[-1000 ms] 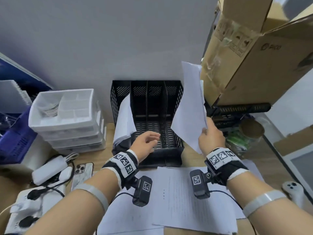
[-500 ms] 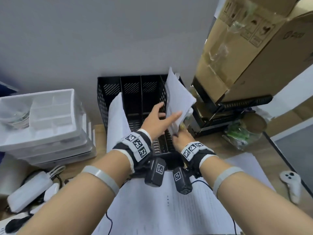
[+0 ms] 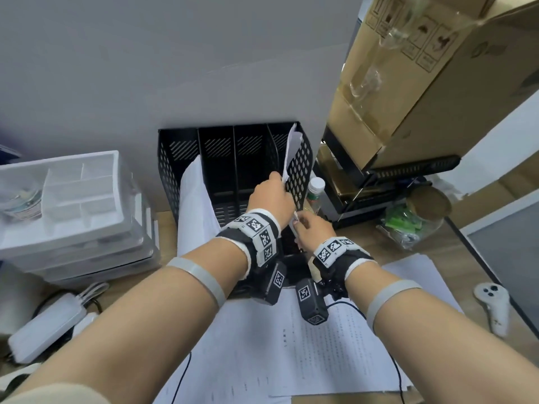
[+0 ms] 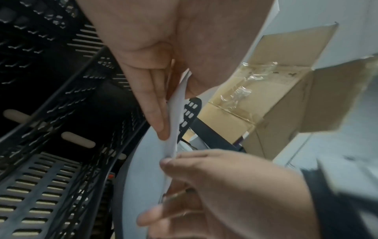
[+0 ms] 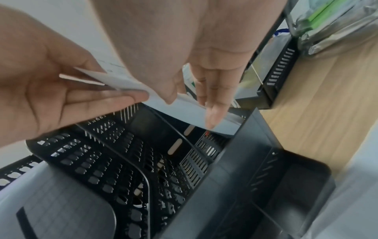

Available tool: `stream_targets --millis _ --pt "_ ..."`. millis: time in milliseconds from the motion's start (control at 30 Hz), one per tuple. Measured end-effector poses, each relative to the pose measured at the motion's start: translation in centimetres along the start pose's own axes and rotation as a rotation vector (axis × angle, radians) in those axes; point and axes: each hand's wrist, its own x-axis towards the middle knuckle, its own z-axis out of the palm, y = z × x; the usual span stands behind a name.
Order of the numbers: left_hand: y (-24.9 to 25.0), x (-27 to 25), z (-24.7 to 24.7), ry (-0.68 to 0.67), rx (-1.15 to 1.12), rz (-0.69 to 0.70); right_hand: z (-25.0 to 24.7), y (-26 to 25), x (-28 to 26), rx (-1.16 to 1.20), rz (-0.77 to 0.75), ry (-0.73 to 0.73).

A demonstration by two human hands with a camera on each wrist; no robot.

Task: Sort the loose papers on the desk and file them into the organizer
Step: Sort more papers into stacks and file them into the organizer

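A black mesh organizer (image 3: 221, 158) with several upright slots stands against the wall. A white sheet (image 3: 291, 144) stands in its rightmost slot, its top poking above the mesh side. My left hand (image 3: 280, 182) pinches the sheet's near edge between thumb and fingers (image 4: 161, 129). Just below, my right hand (image 3: 300, 225) pinches the sheet's lower corner. In the right wrist view the sheet (image 5: 184, 110) curves down into the organizer (image 5: 122, 145). Other papers (image 3: 195, 205) fill the leftmost slot. Loose printed papers (image 3: 291, 345) lie on the desk under my forearms.
Stacked white drawer trays (image 3: 73, 199) stand left of the organizer. A big cardboard box (image 3: 423, 83) on a black rack (image 3: 408, 170) crowds its right side, with a bottle (image 3: 316, 185) between them. A power strip (image 3: 43, 325) lies near left, a white controller (image 3: 493, 304) near right.
My right hand has brought the raised sheet down into the rightmost slot. My left hand has moved from the organizer's front over to the sheet and taken hold of its edge.
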Motion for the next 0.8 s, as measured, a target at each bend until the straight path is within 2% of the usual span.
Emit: stream_targets --millis 100,200,300,400,533,600,700,800 --pt "0.6 -1.3 1.4 -0.028 -0.056 0.063 -0.7 1.1 -0.6 0.095 0.033 0.004" --pt "-0.7 -2.2 3.2 -0.201 -0.125 -0.026 -0.7 2.9 -1.6 0.316 0.084 -0.002" --pt "-3.6 -4.3 5.2 -0.3 -0.161 -0.137 -1.1 6.3 -4.0 0.387 0.113 0.002" --pt "-7.6 -8.0 7.2 -0.372 -0.288 -0.284 -0.7 12.2 -6.9 0.254 0.181 -0.047" --pt "-12.8 -14.2 9.9 -0.483 -0.263 -0.507 -0.5 21.4 -11.1 -0.131 0.506 -0.118" --pt "-14.1 -17.0 11.1 -0.51 -0.252 -0.609 -0.4 24.5 -13.0 -0.226 0.607 -0.172" --pt "-14.5 -19.9 13.0 -0.484 -0.392 -0.728 -0.1 27.0 -14.4 -0.227 0.56 -0.145" --pt "-14.0 -22.2 14.4 -0.432 -0.569 -0.813 -0.1 28.1 -15.1 -0.123 0.487 -0.063"
